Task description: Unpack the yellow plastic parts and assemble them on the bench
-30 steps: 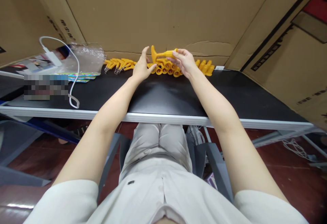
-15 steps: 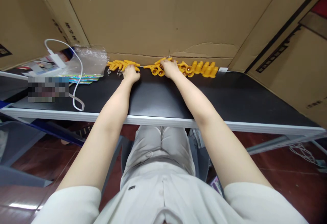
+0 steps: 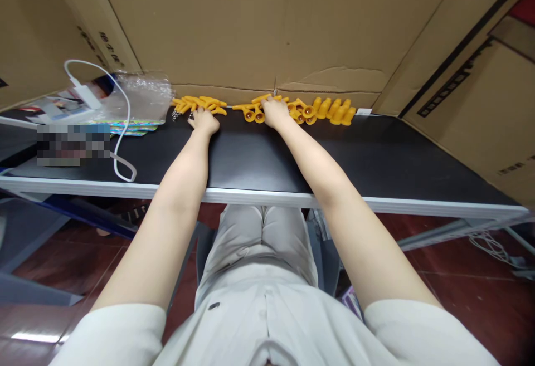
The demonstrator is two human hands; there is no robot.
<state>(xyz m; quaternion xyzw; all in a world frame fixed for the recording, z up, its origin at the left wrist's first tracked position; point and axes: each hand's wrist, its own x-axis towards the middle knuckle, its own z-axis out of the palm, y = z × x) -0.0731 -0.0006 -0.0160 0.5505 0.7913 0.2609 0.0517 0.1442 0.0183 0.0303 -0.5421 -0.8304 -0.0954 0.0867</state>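
Fingers of the left hand (image 3: 203,120) curl down over the near end of a bunch of yellow pieces with springs (image 3: 199,103); whether they pinch one cannot be told. The right hand (image 3: 275,113) lies likewise on the middle heap (image 3: 253,113) of yellow pieces, grip hidden. Both heaps sit at the far edge of the black bench (image 3: 376,154), against the cardboard (image 3: 234,26). The pieces look like small, light, stiff plastic, probably easiest pinched by the narrow stem. More yellow caps (image 3: 336,112) stand to the right.
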